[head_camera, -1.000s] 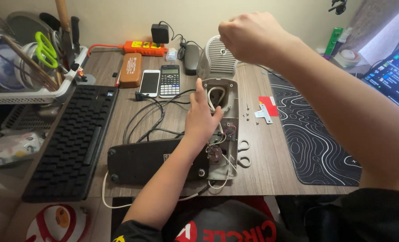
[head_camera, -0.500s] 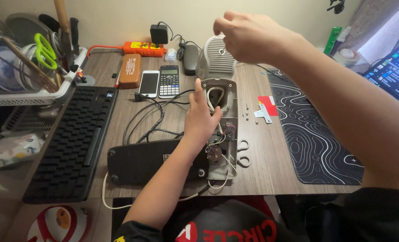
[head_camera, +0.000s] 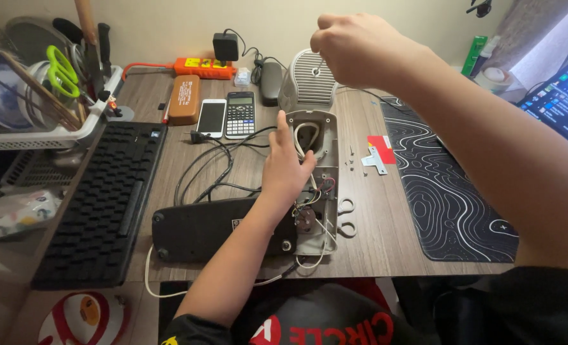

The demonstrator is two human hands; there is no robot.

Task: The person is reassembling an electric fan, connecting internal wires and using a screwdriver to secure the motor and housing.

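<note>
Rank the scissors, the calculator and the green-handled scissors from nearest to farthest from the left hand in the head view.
From the left hand resting on the opened appliance:
1. Small scissors, just to its right on the desk.
2. Calculator, beyond it, toward the wall.
3. Green-handled scissors, far left in the rack.

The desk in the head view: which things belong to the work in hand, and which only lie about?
In use: opened grey appliance shell; left hand on it; right hand raised, pinching a thin tool; loose screws; black cover.

Lying about: keyboard; phone; calculator; scissors.
</note>
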